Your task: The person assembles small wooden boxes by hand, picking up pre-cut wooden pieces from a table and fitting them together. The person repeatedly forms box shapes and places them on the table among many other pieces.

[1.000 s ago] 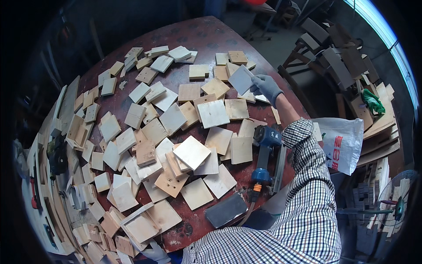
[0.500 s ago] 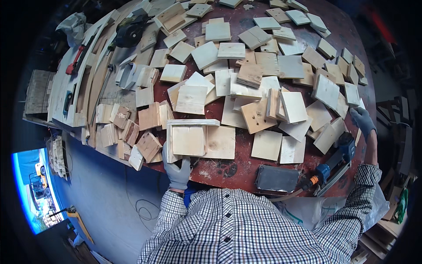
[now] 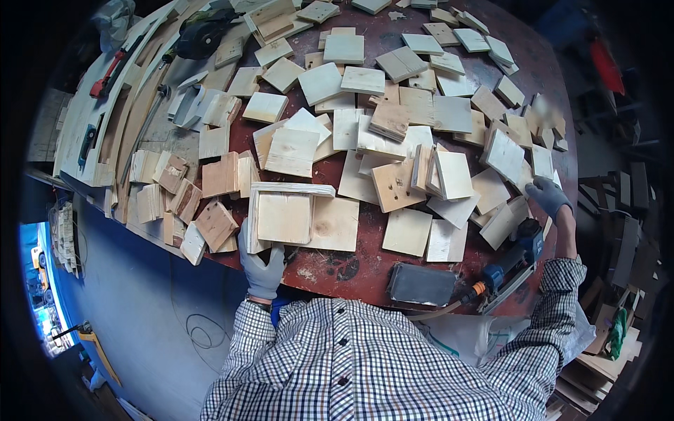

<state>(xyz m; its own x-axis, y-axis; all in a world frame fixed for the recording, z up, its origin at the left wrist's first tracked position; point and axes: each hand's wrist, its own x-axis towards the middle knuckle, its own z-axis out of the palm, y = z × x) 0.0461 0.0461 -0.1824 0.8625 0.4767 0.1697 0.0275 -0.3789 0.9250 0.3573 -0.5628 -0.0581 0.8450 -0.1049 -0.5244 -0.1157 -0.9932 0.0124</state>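
My left hand (image 3: 262, 268), in a grey glove, is closed on the near left side of a box-like wooden assembly (image 3: 284, 216) at the table's front edge. Its thumb shows below the wood, while the other fingers are hidden. A flat wooden board (image 3: 335, 223) adjoins the assembly on the right. At the table's right side my right hand (image 3: 549, 196), also gloved, reaches over the edge of the block pile. Its fingers are apart, and I see no block in them. Just below it lies a blue nail gun (image 3: 528, 242) with a hose.
Many square wooden blocks (image 3: 408, 232) lie scattered and stacked on the dark red table (image 3: 330, 270). A black case (image 3: 422, 284) sits at the front edge. Long boards, a red-handled tool (image 3: 102, 84) and a black power tool (image 3: 203, 35) occupy the far left.
The view has shifted, so the scene sits further left. My right hand has moved slightly inward. A blurred pale shape now appears over the blocks at the far right. My left hand keeps its hold.
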